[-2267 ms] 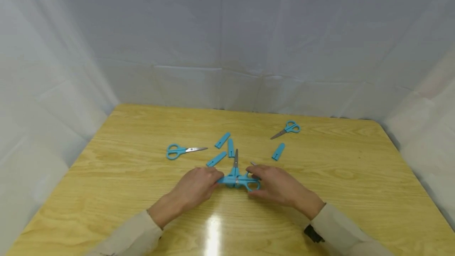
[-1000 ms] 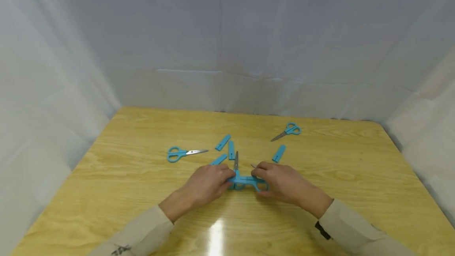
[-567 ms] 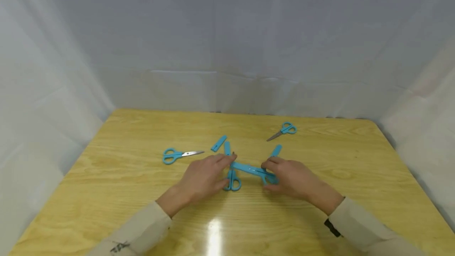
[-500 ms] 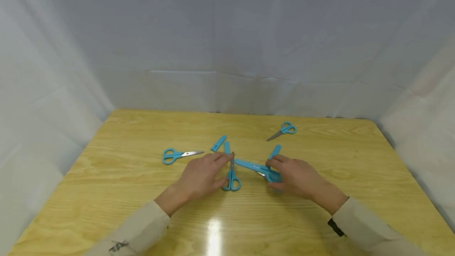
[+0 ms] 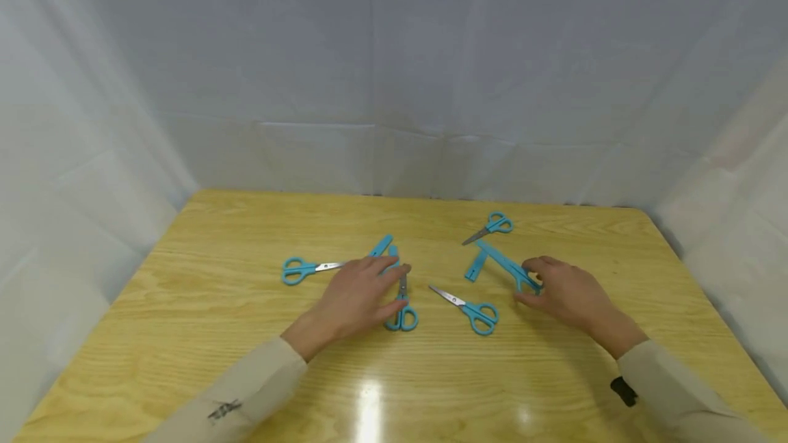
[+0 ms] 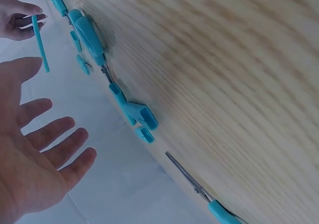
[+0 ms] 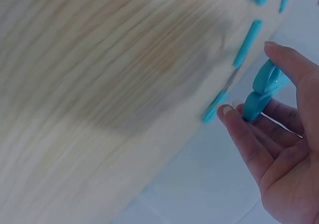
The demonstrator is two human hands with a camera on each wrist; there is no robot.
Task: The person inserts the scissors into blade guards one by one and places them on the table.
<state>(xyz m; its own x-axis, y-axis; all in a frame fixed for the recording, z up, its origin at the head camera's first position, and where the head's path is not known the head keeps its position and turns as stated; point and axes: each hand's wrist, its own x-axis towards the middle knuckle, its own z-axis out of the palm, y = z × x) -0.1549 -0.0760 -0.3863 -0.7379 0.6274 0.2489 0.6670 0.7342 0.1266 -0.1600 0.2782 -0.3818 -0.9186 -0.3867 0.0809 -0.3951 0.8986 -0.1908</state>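
My right hand (image 5: 569, 296) holds a pair of scissors (image 5: 523, 283) by its light-blue handles, above the table's right half. A blue blade cap (image 5: 495, 255) covers its blades and points up-left. In the right wrist view, thumb and fingers pinch the handle loops (image 7: 256, 102). My left hand (image 5: 357, 296) hovers with fingers spread and nothing held, palm seen in the left wrist view (image 6: 40, 169). Partly behind it lie uncapped scissors (image 5: 403, 313). Between the hands lies another uncapped pair of scissors (image 5: 477, 315), blades pointing up-left.
More uncapped scissors lie at the left (image 5: 298, 270) and the back right (image 5: 500, 223). A loose blade cap (image 5: 474, 269) lies under the held scissors' tip. Further loose caps (image 5: 382, 245) lie beyond my left hand, partly hidden. White cloth (image 5: 369, 74) hangs around the wooden table (image 5: 246, 224).
My left hand has let go of the capped end and spread its fingers. My right hand has carried the capped scissors right and farther back, uncovering the scissors that lay beneath.
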